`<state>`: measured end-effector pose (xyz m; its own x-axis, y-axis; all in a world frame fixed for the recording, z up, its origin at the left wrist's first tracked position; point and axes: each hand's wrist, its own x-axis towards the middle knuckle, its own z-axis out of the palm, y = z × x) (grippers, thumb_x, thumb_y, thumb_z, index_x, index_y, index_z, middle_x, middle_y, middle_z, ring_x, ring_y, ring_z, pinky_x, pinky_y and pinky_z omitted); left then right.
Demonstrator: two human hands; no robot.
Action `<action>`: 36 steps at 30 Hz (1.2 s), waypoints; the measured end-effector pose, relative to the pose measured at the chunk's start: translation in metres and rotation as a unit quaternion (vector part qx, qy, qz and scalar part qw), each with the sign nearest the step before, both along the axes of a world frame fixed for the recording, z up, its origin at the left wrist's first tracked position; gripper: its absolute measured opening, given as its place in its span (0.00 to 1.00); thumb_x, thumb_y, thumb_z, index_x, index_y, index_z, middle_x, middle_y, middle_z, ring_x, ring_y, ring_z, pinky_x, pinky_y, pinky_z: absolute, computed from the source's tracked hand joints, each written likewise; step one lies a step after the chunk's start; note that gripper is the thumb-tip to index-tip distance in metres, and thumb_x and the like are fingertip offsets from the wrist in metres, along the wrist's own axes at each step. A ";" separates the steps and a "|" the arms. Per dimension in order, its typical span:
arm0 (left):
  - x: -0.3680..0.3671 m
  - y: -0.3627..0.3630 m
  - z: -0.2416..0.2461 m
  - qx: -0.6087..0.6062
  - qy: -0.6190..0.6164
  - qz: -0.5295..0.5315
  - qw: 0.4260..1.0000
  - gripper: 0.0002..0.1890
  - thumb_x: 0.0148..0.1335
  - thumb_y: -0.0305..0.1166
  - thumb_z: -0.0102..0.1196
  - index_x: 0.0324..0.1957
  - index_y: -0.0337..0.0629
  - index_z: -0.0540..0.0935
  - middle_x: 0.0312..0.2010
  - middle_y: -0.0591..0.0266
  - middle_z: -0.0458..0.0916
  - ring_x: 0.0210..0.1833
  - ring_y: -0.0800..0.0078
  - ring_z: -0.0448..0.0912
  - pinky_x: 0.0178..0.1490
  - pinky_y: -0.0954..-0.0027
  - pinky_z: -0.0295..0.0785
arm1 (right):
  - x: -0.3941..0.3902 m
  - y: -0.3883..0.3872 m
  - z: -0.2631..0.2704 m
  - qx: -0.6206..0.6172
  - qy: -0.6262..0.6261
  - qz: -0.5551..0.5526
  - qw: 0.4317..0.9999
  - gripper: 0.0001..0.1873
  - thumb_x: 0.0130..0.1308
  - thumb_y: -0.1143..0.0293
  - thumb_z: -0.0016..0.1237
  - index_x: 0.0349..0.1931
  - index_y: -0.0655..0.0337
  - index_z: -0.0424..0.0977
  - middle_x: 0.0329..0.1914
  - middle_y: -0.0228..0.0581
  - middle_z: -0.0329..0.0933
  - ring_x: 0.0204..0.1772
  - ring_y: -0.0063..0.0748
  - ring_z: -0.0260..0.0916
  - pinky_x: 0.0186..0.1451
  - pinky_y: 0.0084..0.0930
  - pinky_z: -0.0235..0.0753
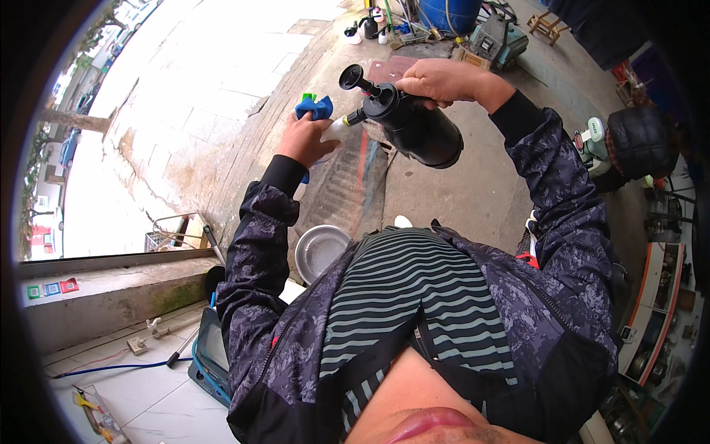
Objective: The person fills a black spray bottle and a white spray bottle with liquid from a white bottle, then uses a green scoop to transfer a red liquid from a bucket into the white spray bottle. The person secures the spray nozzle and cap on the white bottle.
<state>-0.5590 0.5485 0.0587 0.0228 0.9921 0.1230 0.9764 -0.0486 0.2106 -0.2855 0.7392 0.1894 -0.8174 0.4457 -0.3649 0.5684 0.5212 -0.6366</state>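
My right hand [444,82] grips the handle of a black pump pressure sprayer [424,133], tilted in the air with its round pump knob [351,76] up and to the left. The sprayer's nozzle [355,116], with a yellowish ring, points toward my left hand [308,139]. In that hand is a bunched blue cloth [314,108], with a bright green piece [308,96] behind it. A whitish translucent shape [335,131] lies between nozzle and fingers; whether it is a bottle, foam or spray is unclear.
A metal basin [321,252] sits on the floor before me, left of my torso. Farther ahead stand several small spray bottles [370,28], a blue barrel [450,14] and a wooden stool [546,26]. A low ledge [111,299] runs along the left; a person in a dark padded garment [643,141] is at right.
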 end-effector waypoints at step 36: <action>-0.002 -0.008 -0.001 0.027 -0.039 0.003 0.999 0.21 0.60 0.48 0.75 0.52 0.52 0.91 0.41 0.58 0.90 0.54 0.56 0.82 0.64 0.50 0.65 | 0.001 -0.009 0.020 0.074 -0.026 0.041 0.996 0.28 0.74 0.40 0.60 0.36 0.60 0.78 0.21 0.32 0.73 0.21 0.23 0.69 0.25 0.23 0.68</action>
